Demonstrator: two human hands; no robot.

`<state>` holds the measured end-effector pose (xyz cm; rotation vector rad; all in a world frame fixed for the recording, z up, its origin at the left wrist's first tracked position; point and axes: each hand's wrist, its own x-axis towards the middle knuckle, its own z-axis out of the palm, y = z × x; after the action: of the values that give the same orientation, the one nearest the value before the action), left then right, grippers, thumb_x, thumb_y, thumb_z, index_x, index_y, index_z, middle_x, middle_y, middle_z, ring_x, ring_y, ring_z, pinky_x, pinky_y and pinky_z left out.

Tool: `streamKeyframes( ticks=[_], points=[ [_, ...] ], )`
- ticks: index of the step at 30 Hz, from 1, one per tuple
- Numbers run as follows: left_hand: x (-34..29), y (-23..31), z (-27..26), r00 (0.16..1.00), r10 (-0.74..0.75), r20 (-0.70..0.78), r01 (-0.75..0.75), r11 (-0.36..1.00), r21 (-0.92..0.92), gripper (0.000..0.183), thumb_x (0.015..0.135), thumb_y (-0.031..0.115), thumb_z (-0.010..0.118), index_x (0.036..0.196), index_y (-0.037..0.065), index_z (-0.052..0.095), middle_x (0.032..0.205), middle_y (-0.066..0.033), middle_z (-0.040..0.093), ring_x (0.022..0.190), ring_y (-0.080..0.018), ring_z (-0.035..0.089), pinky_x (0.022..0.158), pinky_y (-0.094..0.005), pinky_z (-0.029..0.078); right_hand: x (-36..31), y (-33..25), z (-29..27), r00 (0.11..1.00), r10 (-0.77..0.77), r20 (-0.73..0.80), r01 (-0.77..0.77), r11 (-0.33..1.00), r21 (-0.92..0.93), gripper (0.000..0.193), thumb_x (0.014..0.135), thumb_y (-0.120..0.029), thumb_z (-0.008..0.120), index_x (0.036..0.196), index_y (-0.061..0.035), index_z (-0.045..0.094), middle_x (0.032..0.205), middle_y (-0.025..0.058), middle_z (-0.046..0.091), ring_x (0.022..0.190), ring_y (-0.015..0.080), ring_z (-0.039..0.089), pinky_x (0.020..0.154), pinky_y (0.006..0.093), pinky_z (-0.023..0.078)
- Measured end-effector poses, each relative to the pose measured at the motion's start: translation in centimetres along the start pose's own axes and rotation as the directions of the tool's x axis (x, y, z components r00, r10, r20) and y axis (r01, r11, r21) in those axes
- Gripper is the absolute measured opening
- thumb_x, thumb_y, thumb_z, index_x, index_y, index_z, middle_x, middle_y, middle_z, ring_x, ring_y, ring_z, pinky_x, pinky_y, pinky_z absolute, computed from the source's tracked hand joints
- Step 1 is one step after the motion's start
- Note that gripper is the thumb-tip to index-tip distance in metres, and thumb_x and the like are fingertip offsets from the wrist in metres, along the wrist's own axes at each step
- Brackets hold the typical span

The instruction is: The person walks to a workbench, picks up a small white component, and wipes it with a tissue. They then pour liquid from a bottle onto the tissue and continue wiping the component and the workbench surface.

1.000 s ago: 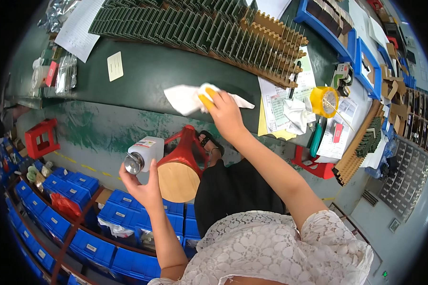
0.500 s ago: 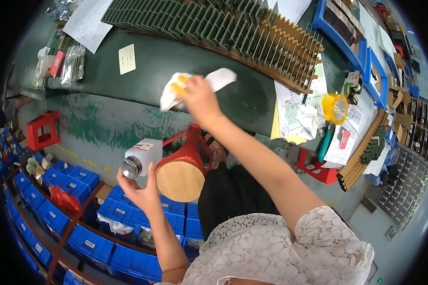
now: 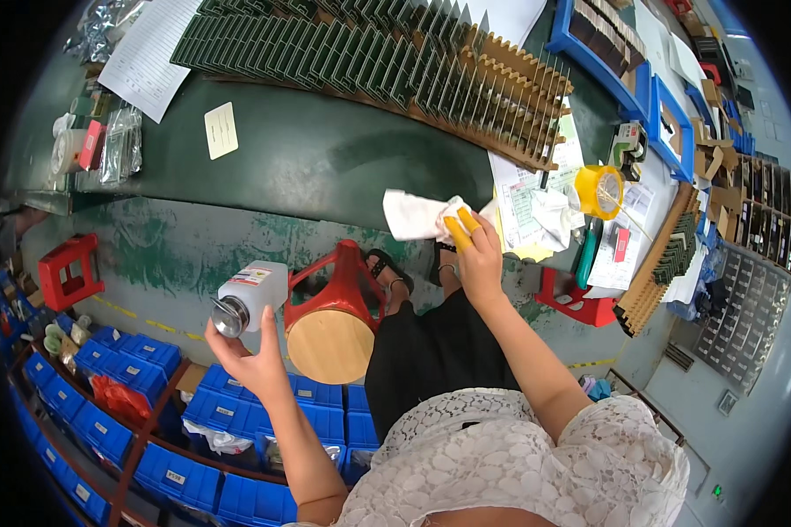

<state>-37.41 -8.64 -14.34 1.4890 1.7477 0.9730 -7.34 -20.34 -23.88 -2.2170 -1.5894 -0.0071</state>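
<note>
My left hand holds a whitish plastic bottle with a shiny metal cap and a label. The bottle is tilted, its cap toward the lower left, beside a red stool with a round wooden seat. My right hand pinches a folded white cloth, which could also be a paper wipe. Yellow finger covers show on its fingers. The cloth hangs at the front edge of the dark green table; whether it touches the surface I cannot tell. A darker smear marks the tabletop behind it.
Long racks of upright green circuit boards fill the table's far side. A yellow tape roll, papers and blue trays lie to the right. Blue bins line the lower left. Red stools stand below the table.
My right hand has swept the cloth right and nearer to me, from mid-table to the front edge. My left hand keeps the bottle, slightly lower. The view has shifted a little.
</note>
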Motion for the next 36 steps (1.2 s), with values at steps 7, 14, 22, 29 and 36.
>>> streamKeyframes(
  ticks=[7, 14, 22, 29, 36],
  points=[
    [1.2, -0.1, 0.5, 1.000, -0.019, 0.023, 0.020, 0.999, -0.036, 0.056, 0.077, 0.001, 0.076, 0.123, -0.002, 0.045, 0.117, -0.0129, 0.052, 0.110, -0.0211, 0.052, 0.098, -0.0346, 0.040, 6.3, 1.2, 1.3, 0.995, -0.052, -0.086, 0.055, 0.998, 0.032, 0.035, 0.072, -0.002, 0.059, 0.106, -0.0051, 0.068, 0.108, 0.0130, 0.061, 0.105, 0.0315, 0.057, 0.089, 0.0396, 0.048],
    [1.2, 0.0, 1.1, 1.000, 0.000, 0.021, 0.001, 0.997, -0.077, 0.055, 0.076, 0.000, 0.076, 0.122, -0.002, 0.045, 0.117, -0.0123, 0.052, 0.109, -0.0208, 0.052, 0.097, -0.0338, 0.040, -0.3, 1.3, -0.8, 1.000, -0.022, -0.006, 0.022, 1.000, 0.010, 0.037, 0.072, -0.003, 0.060, 0.108, -0.0102, 0.069, 0.108, 0.0088, 0.063, 0.106, 0.0294, 0.058, 0.089, 0.0408, 0.046],
    [0.1, 0.4, 1.1, 1.000, -0.009, 0.005, 0.010, 0.997, -0.083, 0.056, 0.076, 0.001, 0.076, 0.122, -0.002, 0.046, 0.118, -0.0123, 0.052, 0.111, -0.0214, 0.051, 0.099, -0.0349, 0.039, 4.6, 2.8, 0.1, 0.997, 0.018, -0.078, -0.031, 0.986, -0.165, 0.031, 0.074, -0.006, 0.062, 0.104, -0.0093, 0.068, 0.101, 0.0074, 0.062, 0.099, 0.0259, 0.057, 0.083, 0.0394, 0.042],
    [-0.2, -0.6, 0.2, 1.000, -0.018, 0.002, 0.018, 0.998, -0.061, 0.056, 0.076, 0.001, 0.076, 0.122, -0.002, 0.045, 0.118, -0.0123, 0.052, 0.111, -0.0217, 0.051, 0.099, -0.0354, 0.039, 4.7, 3.6, -0.6, 0.997, -0.063, -0.047, 0.053, 0.981, -0.186, 0.033, 0.075, -0.007, 0.060, 0.106, -0.0121, 0.068, 0.100, 0.0047, 0.062, 0.097, 0.0227, 0.057, 0.085, 0.0383, 0.040],
    [-0.6, -0.8, -0.4, 0.999, 0.004, -0.033, -0.006, 0.998, -0.056, 0.056, 0.076, 0.002, 0.076, 0.122, -0.002, 0.045, 0.117, -0.0125, 0.052, 0.111, -0.0213, 0.052, 0.099, -0.0351, 0.040, 0.0, 0.5, -0.5, 0.997, -0.072, -0.028, 0.068, 0.990, -0.127, 0.035, 0.073, -0.011, 0.060, 0.106, -0.0131, 0.070, 0.093, 0.0030, 0.061, 0.095, 0.0200, 0.057, 0.082, 0.0372, 0.040]
  ],
)
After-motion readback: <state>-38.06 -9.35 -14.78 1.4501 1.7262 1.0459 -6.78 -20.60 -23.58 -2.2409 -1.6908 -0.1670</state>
